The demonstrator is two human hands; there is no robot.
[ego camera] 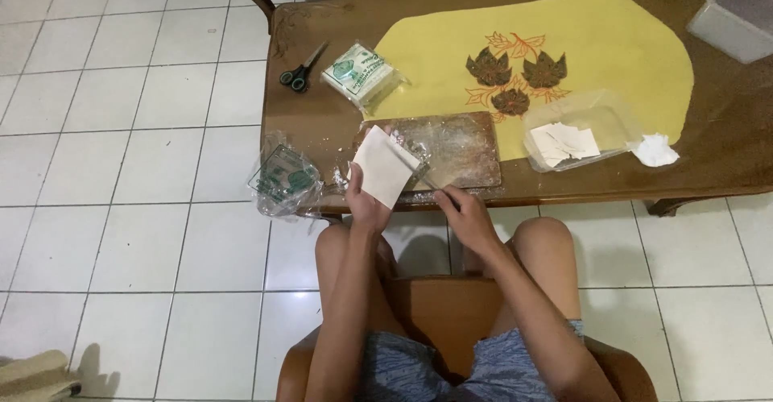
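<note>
- Wrapper sheet (384,165): white square, pinched at its lower edge by the left hand (366,201), lifted over the floured wooden board's (467,148) left end.
- Right hand (465,215): closed on a thin knife (423,172), tip under the sheet; best kept flat, slow, to part the sheet without tearing.
- Left of board: crumpled clear bag (282,180), contents unclear.
- Right of board: clear tray (580,128), holding white sheets.
</note>
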